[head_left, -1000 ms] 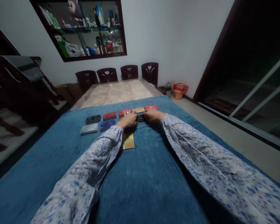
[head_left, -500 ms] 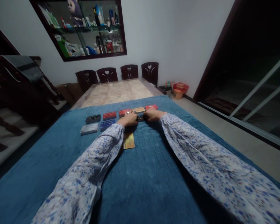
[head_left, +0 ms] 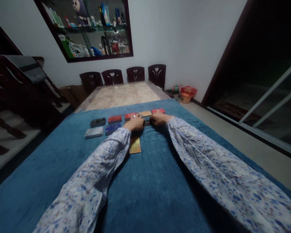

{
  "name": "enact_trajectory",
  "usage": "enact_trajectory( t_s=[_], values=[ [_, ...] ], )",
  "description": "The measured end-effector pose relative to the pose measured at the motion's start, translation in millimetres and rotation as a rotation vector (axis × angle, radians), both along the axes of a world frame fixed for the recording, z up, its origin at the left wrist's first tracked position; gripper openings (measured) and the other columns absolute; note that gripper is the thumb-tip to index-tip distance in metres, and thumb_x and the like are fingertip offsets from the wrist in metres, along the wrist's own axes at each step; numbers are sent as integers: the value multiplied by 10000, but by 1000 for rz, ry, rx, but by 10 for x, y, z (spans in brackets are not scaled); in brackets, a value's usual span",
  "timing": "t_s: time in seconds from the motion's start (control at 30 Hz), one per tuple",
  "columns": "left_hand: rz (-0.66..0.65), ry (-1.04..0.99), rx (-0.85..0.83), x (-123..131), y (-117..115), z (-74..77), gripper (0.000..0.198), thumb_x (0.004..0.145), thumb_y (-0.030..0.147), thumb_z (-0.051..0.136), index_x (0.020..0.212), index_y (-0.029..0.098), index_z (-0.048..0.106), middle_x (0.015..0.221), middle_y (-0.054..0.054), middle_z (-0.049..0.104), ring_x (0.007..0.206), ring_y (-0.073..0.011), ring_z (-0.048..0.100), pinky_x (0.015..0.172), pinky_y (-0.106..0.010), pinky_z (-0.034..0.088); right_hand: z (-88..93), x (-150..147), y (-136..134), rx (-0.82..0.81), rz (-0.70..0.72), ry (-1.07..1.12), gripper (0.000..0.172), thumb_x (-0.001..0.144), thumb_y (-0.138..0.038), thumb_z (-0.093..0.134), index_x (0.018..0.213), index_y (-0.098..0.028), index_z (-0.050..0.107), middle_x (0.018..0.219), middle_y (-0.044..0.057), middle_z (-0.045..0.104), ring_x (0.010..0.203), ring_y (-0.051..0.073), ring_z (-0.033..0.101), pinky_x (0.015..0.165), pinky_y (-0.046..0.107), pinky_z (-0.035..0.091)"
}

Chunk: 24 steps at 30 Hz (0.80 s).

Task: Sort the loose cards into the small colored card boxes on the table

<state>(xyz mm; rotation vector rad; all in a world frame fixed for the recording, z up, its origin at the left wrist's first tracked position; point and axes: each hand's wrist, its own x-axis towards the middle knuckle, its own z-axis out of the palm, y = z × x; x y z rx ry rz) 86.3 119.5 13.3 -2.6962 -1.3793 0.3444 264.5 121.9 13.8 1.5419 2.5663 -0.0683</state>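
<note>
Between my two hands lies a small black stack of cards (head_left: 147,122) on the blue cloth. My left hand (head_left: 136,123) has its fingers closed on its left end, and my right hand (head_left: 157,119) pinches the right end. Just behind them are a red stack (head_left: 130,116), a yellow stack (head_left: 145,113) and another red stack (head_left: 158,111). To the left sit a black stack (head_left: 98,122), a red stack (head_left: 114,119), a white stack (head_left: 94,132) and a blue stack (head_left: 113,128). A yellow card (head_left: 135,145) lies partly under my left forearm.
The blue cloth (head_left: 145,184) covers the near part of the table, with the bare marble top (head_left: 123,95) beyond. Dark chairs (head_left: 156,75) line the far end. An orange bucket (head_left: 185,97) stands on the floor at the right.
The view has shifted slightly. Both hands stay at the black stack, with little visible movement.
</note>
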Motion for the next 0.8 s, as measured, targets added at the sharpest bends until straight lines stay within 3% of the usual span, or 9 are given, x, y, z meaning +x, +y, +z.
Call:
enact_trajectory(
  t_s=[0.4,0.53,0.8],
  values=[
    [-99,-169,81,-152,-67,-53,357,877,216,590,1210,210,719,1428,-168,612,1438,-396,367,1153,-668,292,-47,49,-43,101,22,-33,351,877,-157,631,1196,-113,769,1262,193,718,1099,279,696,883,283,499],
    [-127,-224,109,-245,-124,-43,360,880,178,547,1181,217,741,1398,-160,631,1420,-387,384,1142,-642,283,-21,66,-167,177,-11,-24,345,922,-193,600,1223,-120,754,1281,191,696,1155,295,659,917,311,476],
    [-132,-234,118,-505,-325,-49,367,901,150,493,1176,225,726,1335,-139,675,1349,-341,419,1098,-598,279,35,-43,-499,237,-66,8,317,985,-219,506,1157,-139,760,1220,184,710,1109,299,652,847,337,450]
  ],
)
